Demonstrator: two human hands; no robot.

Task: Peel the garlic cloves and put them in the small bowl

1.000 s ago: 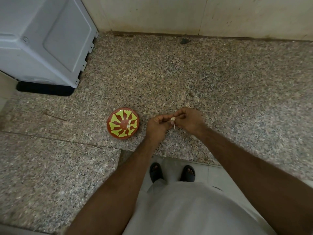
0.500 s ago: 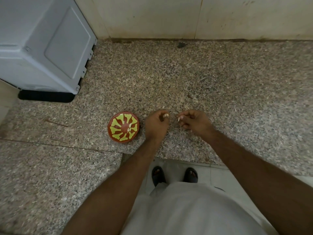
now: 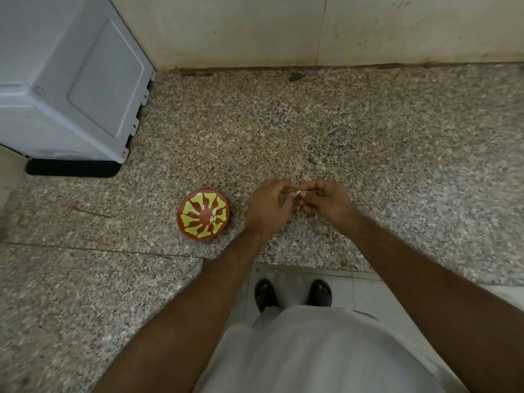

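Note:
A small red bowl (image 3: 203, 214) with a yellow-green pattern sits on the speckled granite counter (image 3: 340, 131), left of my hands. A few pale peeled cloves (image 3: 216, 215) lie inside it. My left hand (image 3: 266, 208) and my right hand (image 3: 326, 200) meet just right of the bowl, fingertips together. Between them they pinch a small pale garlic clove (image 3: 298, 193), mostly hidden by the fingers.
A grey appliance (image 3: 68, 80) stands at the back left on a black base. A tiled wall (image 3: 312, 29) closes the back of the counter. The counter's front edge runs below my hands, with my feet on the floor tiles beneath.
Half a second ago my hands were apart, each with a pale bit at its fingertips. They have come back together around the clove.

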